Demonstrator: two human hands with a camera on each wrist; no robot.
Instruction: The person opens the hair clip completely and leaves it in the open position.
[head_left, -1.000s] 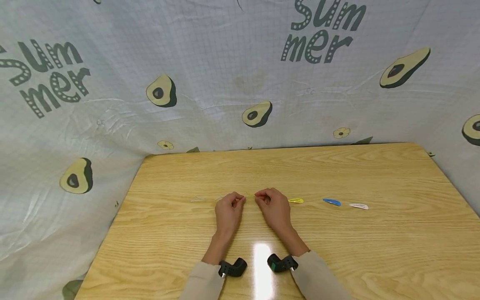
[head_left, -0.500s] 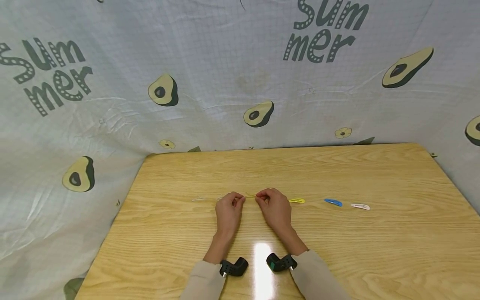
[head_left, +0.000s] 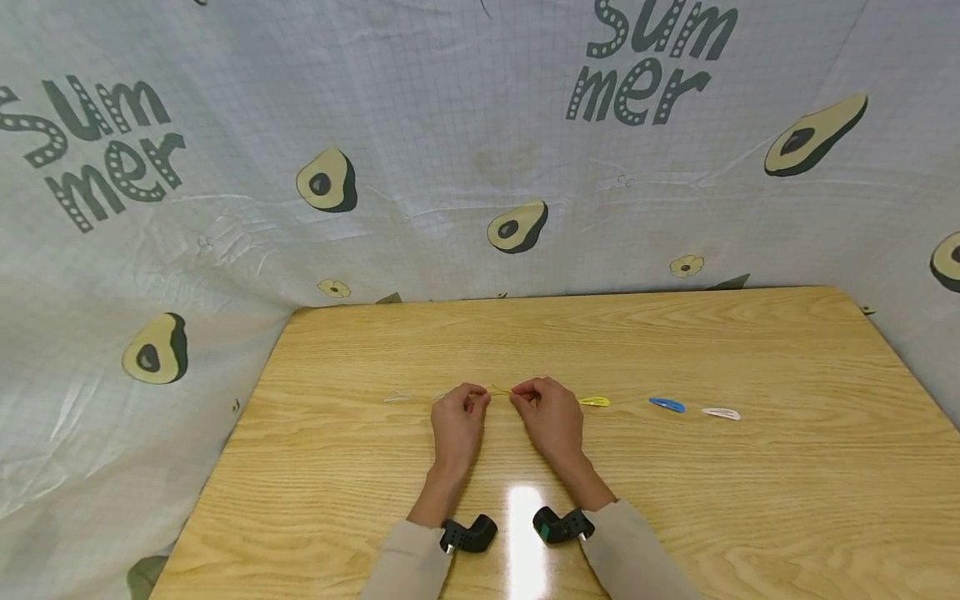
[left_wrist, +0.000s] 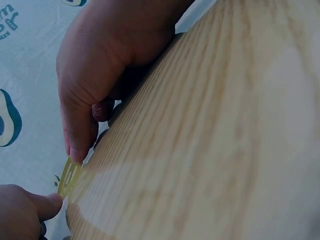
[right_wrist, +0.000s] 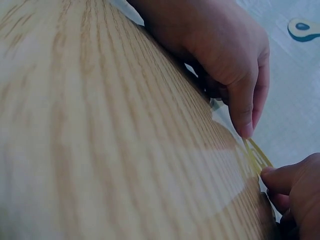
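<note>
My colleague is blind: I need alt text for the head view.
A person's left hand and right hand pinch opposite ends of a yellow hair clip above a wooden table. A second yellow clip, a blue clip and a pale clip lie to the right; thin pale items at left are unclear.

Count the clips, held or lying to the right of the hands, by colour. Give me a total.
Yellow: 2, the held clip and a loose clip
Blue clip: 1
Pale clip: 1
Total: 4
</note>
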